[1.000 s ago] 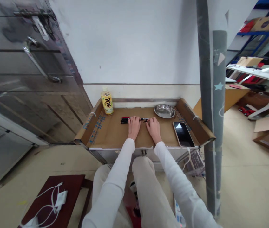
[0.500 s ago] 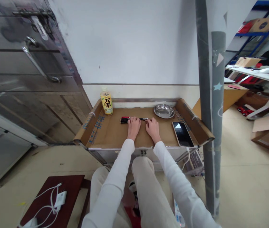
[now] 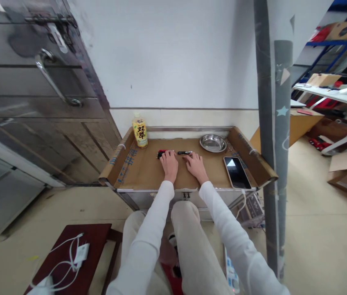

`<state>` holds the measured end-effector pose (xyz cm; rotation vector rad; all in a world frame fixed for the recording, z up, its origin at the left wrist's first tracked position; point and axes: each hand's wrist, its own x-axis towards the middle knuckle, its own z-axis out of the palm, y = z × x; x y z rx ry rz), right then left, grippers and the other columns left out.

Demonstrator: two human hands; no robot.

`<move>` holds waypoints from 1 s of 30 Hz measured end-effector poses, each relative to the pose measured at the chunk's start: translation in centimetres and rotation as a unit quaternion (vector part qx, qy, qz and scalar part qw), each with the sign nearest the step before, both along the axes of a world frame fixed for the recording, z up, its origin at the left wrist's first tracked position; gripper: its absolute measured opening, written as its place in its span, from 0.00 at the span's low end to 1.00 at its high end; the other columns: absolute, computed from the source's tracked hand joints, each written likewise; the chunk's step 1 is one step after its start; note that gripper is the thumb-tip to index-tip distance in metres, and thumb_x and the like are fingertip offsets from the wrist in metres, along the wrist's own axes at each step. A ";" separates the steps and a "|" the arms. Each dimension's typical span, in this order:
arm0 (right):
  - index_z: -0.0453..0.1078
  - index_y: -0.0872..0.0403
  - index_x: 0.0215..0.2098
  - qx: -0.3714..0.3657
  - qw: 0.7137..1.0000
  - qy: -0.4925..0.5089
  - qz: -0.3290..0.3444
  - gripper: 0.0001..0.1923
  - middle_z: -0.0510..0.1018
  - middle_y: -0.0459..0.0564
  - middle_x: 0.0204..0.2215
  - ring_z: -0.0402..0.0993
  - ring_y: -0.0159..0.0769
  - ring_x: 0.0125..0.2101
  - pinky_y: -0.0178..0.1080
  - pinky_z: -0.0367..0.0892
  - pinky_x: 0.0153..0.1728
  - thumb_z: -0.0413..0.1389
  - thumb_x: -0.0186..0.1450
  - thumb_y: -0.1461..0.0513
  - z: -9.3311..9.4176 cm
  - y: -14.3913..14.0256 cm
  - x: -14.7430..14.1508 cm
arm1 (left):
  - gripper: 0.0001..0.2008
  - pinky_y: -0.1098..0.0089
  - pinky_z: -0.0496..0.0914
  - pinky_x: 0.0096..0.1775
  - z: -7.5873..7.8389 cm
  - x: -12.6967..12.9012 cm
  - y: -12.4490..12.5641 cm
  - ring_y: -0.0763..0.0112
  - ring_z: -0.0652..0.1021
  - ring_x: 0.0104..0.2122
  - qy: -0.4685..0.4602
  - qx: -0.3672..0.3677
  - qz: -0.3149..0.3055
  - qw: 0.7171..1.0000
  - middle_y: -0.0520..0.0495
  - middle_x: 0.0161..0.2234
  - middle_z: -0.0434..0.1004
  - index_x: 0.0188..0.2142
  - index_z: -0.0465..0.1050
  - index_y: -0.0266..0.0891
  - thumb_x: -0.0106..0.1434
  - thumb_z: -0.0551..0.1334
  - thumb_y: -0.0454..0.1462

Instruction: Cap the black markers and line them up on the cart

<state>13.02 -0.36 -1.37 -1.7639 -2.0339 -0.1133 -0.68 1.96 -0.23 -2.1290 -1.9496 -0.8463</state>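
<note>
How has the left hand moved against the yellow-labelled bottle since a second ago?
Yes, slightly: the left hand now lies closer to the bottle, covering more of the pens, whose black ends showed farther out to its left before.

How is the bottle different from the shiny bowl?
The bottle stands tall and upright; the bowl sits low and wide. The bottle is yellow with a printed label; the bowl is plain silver metal. The bottle is capped; the bowl is open on top. Both sit at the back of the cardboard-lined tray.

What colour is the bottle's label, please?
Yellow, on the bottle, in the head view.
</note>
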 end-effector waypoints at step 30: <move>0.71 0.54 0.48 0.031 0.997 0.040 0.057 0.13 0.77 0.56 0.46 0.69 0.46 0.46 0.44 0.60 0.46 0.47 0.70 0.63 -0.4 0.8 0.3 | 0.04 0.60 0.66 0.51 -0.5 -0.6 0.3 0.62 0.75 0.47 -0.146 0.004 -0.227 0.963 0.44 0.43 0.76 0.41 0.69 0.40 0.67 0.57 0.33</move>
